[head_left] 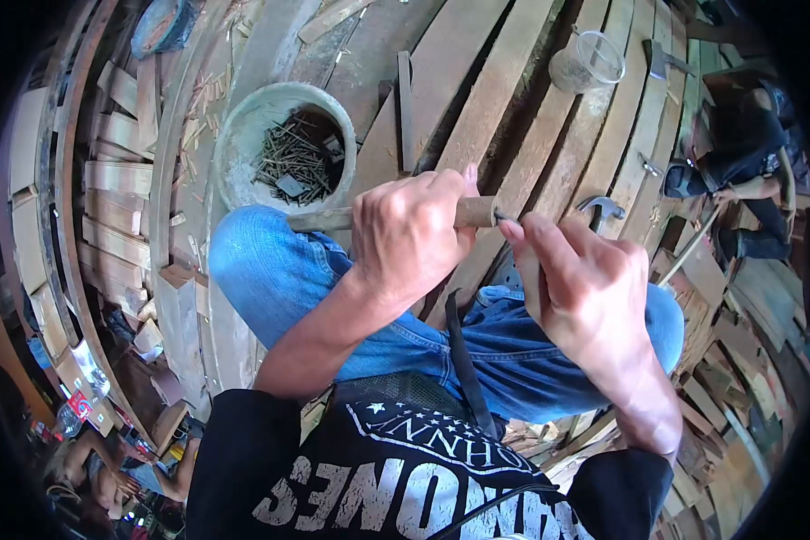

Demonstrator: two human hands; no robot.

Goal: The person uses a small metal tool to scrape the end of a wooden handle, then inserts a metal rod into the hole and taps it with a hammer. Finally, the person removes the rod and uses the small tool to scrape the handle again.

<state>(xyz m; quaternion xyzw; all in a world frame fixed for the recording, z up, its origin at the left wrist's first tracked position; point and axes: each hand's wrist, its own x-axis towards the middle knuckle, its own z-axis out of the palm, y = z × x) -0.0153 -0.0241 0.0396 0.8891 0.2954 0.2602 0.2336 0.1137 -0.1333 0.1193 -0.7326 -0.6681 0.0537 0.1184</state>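
Wrapped around a round wooden stick point(475, 212), my left hand point(409, 229) holds it level above my lap. One end of the stick reaches left over my knee, and the other points toward my right hand point(589, 279). The thumb and fingers of that right hand are closed in a pinch at the stick's right end, where a small dark piece point(502, 216) shows. What this piece is cannot be made out. Beside my left knee stands a pale bucket point(234, 121) holding many thin metal pieces that look like nails or bolts.
Wooden planks point(477, 117) form the floor. A hammer point(603, 208) lies past my right hand, with a hatchet-like tool point(661, 61) and a clear plastic container point(571, 72) farther off. A blue container point(139, 36) stands upper left. Other people sit at right point(756, 171) and lower left point(108, 477).
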